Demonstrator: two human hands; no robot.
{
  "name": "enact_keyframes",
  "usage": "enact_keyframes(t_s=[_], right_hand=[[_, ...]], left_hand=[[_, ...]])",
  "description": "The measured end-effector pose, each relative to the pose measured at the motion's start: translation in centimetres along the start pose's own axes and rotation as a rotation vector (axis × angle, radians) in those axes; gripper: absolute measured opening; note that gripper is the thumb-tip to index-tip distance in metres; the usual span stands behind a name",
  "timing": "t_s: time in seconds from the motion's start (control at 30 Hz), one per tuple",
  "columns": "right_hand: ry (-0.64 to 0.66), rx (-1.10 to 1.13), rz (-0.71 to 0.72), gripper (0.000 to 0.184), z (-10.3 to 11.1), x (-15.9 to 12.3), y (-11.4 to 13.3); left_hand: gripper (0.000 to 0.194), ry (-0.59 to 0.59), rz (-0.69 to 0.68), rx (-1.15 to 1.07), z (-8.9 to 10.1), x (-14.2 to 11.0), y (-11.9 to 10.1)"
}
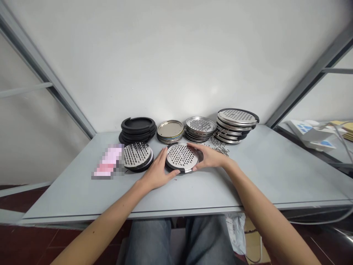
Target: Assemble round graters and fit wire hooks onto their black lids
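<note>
My left hand (157,171) and right hand (208,156) press in on both sides of a round steel grater (180,157) — fingers spread, no pinch. It lies on the gray table (275,176), black ring under it. Another grater stack (138,156) sits at 9 o'clock, black rings (137,129) at 11 — wire clips (220,146) at 2.

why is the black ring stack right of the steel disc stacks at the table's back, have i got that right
No: the black ring stack stands left of the steel disc stacks, not right, at the back of the table, as the head view shows.
</note>
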State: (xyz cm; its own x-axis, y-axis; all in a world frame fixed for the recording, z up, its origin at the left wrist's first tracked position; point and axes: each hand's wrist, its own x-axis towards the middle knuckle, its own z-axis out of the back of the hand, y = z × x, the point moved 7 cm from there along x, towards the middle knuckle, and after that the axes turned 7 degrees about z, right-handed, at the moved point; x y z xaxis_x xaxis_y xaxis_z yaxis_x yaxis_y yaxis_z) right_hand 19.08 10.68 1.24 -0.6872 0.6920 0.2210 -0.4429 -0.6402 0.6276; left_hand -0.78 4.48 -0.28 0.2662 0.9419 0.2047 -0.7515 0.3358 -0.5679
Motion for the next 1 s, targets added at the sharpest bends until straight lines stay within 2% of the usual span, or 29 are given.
enact_keyframes(t_s=[0.47,0.67,0.83,1.0], right_hand=[[-0.032,0.072,-0.009,0.111,-0.5,0.5,-0.1],[-0.03,0.055,-0.013,0.102,-0.4,0.6,0.5],[-0.032,0.014,0.02,0.103,-0.6,0.6,0.5],[0.019,-0.03,0.033,0.102,-1.1,0.3,0.4]], left_hand=[[0.097,-0.05,0.032,-0.015,0.1,-0.1,-0.2],[0.098,-0.042,0.029,-0.037,0.1,-0.2,-0.3],[0.094,0.019,0.031,-0.034,-0.5,-0.4,-0.3],[0.103,0.074,0.079,0.026,-1.1,-0.4,0.3]])
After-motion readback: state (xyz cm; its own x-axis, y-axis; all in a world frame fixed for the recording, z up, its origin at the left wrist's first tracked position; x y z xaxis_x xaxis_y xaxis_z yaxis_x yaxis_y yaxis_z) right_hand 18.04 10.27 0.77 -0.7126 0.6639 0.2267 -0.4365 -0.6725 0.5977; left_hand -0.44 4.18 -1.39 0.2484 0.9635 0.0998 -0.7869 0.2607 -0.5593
